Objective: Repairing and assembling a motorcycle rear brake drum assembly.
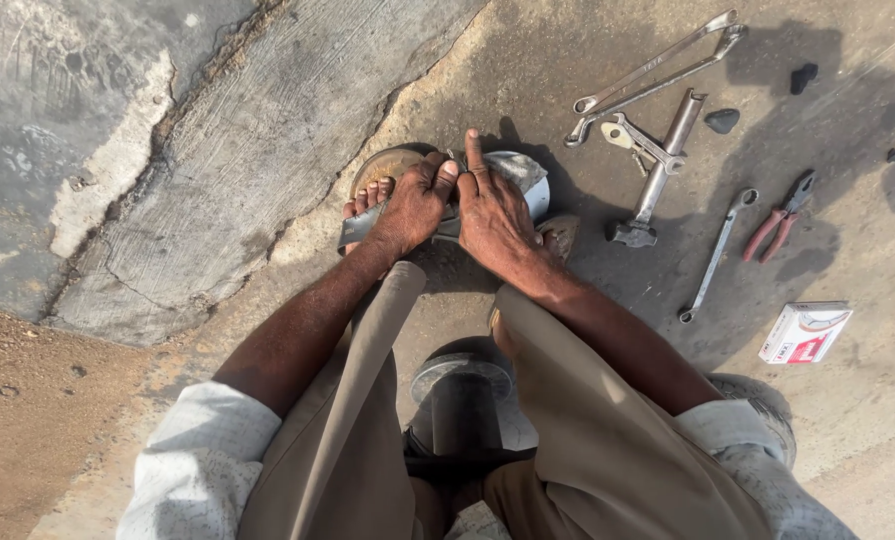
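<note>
Ground (267, 140): cracked concrete on the far left, bare dirt at near left, smoother pavement to the right.

Person: squatting, tan trousers, white sleeves rolled at the elbows. A dark metal cylinder (460, 395) with a round flange stands on the ground between the knees.

Disc (522, 175): a round grey metal part lying flat on the pavement at centre, far from the body, largely covered by the hands. A foot in a sandal (382, 170) sits at its left edge, toes touching the left hand.

Left hand (415, 205): knuckles up, fingers curled tight and pressed down on the disc's near left part. Whether they grip anything under them cannot be told.

Right hand (492, 215): touching the left hand, palm down on the disc, index finger straight and pointing far, other fingers bent close.

Tools, right of the disc, all lying loose:
- hammer (657, 175), head near, handle pointing far right;
- two long spanners (657, 72), crossed, farthest out;
- small spanner (635, 140) against the hammer handle;
- slim spanner (715, 255) right of the hammer;
- red-handled pliers (779, 222) beyond it;
- red and white box (805, 332), near right.

Three dark stones (722, 120) lie at far right.
</note>
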